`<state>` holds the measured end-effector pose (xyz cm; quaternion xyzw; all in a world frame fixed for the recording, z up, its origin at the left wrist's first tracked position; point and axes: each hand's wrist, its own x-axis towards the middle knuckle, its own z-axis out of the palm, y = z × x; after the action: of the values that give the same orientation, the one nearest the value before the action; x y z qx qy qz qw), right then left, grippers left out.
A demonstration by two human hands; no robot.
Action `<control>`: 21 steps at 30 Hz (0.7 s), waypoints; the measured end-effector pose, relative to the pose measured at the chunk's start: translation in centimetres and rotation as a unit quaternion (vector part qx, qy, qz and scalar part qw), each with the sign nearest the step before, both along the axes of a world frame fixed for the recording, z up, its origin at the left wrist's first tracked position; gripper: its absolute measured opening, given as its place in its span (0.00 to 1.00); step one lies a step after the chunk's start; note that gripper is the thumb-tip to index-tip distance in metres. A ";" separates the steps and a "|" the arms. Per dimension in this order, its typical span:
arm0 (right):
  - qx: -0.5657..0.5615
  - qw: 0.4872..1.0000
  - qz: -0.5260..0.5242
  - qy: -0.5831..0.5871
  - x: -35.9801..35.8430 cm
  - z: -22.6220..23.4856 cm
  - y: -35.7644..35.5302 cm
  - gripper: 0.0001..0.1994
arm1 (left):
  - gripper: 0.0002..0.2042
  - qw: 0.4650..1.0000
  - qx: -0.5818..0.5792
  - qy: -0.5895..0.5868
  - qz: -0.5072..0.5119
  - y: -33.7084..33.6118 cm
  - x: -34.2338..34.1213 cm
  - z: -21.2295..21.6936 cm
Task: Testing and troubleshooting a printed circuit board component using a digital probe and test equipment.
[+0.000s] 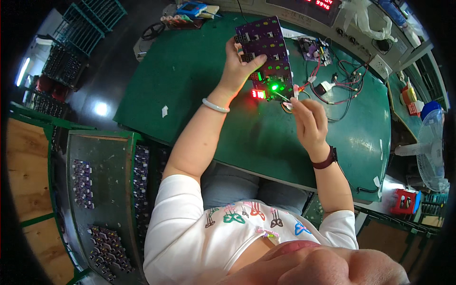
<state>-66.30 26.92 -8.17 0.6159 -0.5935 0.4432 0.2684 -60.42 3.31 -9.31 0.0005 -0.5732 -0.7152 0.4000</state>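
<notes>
A long purple circuit board panel (pixel 274 45) stands tilted over the green table, its small digit displays along the left edge. Near its lower end a green light (pixel 274 87) glows, and the lowest display (pixel 258 94) is lit red. My left hand (pixel 235 71) grips the panel's left edge, thumb across its face. Pinched in the fingers of my right hand (pixel 311 118) is a thin pale stick (pixel 282 96), whose tip reaches the board close to the green light; whether it touches, I cannot tell. Red wires (pixel 304 86) run beside the panel's lower right corner.
Right of the panel lie a smaller circuit board (pixel 314 51), tangled cables (pixel 354 78) and a white connector (pixel 324 88). An instrument with a red display (pixel 327 4) stands behind. A fan (pixel 431 147) is at right. More boards (pixel 109 251) rest on a green cart (pixel 102 190) at lower left.
</notes>
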 end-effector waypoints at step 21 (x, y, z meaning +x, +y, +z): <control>-0.008 0.999 0.008 -0.030 -0.2 -0.9 -0.8 0.15 | 0.41 1.000 -0.010 -0.025 0.011 0.3 0.5 0.4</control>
<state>-66.55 26.15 -9.10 0.6046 -0.5929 0.4683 0.2524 -59.90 3.62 -8.95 0.0206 -0.5900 -0.7046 0.3938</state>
